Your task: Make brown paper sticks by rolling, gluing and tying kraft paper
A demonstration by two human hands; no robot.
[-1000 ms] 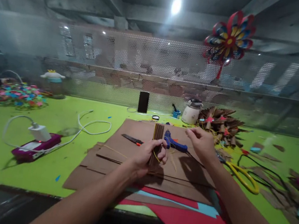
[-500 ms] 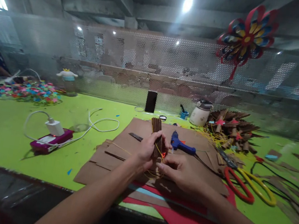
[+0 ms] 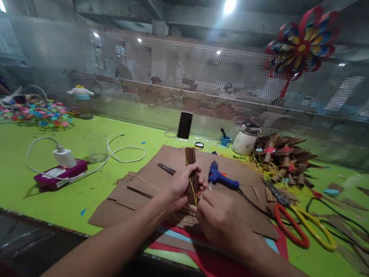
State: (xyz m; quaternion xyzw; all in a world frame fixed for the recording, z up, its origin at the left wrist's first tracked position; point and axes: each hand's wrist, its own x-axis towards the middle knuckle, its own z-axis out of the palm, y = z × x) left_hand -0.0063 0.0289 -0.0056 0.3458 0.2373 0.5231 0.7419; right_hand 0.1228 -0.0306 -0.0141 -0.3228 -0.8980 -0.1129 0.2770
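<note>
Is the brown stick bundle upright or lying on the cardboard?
Upright, leaning slightly: the left hand grips the bundle of thin brown sticks low down, and its top end rises free above the brown cardboard sheets.

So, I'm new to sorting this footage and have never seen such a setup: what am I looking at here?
There is no machine: a person works with two bare hands, and one camera worn on the head looks forward and down at them. The left hand is closed around a bundle of thin brown sticks, held roughly upright. The right hand sits at the bundle's lower end beside a yellow cord; its grip is hidden. Under them lie brown card sheets on a green table, with a blue glue gun and scissors to the right.
</note>
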